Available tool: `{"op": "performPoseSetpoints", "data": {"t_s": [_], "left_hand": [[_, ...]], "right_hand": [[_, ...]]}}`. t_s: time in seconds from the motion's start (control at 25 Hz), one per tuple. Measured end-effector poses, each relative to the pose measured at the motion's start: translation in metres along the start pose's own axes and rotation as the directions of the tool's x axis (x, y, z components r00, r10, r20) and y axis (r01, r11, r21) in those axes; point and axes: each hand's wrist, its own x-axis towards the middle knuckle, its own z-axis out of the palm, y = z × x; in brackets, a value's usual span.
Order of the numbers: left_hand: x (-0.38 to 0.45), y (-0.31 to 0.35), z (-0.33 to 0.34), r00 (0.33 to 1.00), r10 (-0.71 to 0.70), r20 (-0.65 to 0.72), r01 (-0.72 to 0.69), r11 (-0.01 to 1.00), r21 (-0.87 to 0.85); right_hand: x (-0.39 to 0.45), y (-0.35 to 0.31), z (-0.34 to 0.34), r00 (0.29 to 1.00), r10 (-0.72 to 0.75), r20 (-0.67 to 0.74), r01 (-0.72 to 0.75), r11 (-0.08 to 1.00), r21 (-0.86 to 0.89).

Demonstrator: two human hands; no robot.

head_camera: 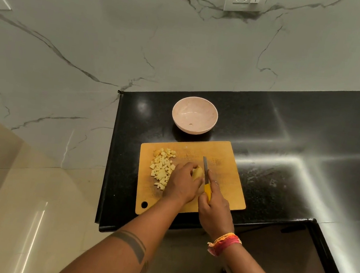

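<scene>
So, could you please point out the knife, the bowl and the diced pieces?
knife (205, 168), head view, middle of the bare blade.
bowl (195, 113), head view, bare inner wall.
diced pieces (162, 168), head view, middle of the pile.

A cutting board (228, 166) is set on the countertop (313, 136) — a bowl (194, 115) just behind it, potato cubes (162, 168) piled on its left part.

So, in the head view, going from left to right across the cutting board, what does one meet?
Diced pieces → left hand → uncut chunk it holds → knife, gripped by the right hand.
</scene>
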Motion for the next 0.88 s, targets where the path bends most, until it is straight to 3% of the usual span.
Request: {"op": "performPoseSetpoints", "data": {"t_s": [0.16,0.32,0.4,0.48,0.72,0.88], "left_hand": [[0.007,0.014,0.003,0.999,-0.032,-0.044,0.037,0.992,0.120],[0.008,0.024,-0.008,0.992,-0.126,0.027,0.122,0.986,0.117],[0.013,0.027,-0.007,0.991,-0.123,-0.046,0.128,0.982,0.139],[0.019,0.026,-0.003,0.995,-0.070,-0.068,0.082,0.976,0.203],[0.020,0.011,-0.006,0.979,0.164,0.123,-0.198,0.912,0.360],[0.035,0.018,-0.008,0.955,0.214,0.204,-0.286,0.843,0.455]], "right_hand": [[0.010,0.015,-0.021,0.997,-0.021,0.068,0.024,0.999,-0.043],[0.012,0.017,-0.049,0.970,-0.026,0.242,0.071,0.981,-0.179],[0.013,0.016,-0.055,0.962,-0.029,0.271,0.094,0.968,-0.231],[0.018,0.015,-0.054,0.964,-0.017,0.264,0.088,0.962,-0.259],[0.015,0.012,-0.031,0.980,0.067,0.188,-0.010,0.958,-0.285],[0.017,0.009,-0.016,0.990,0.070,0.122,-0.023,0.938,-0.347]]}}
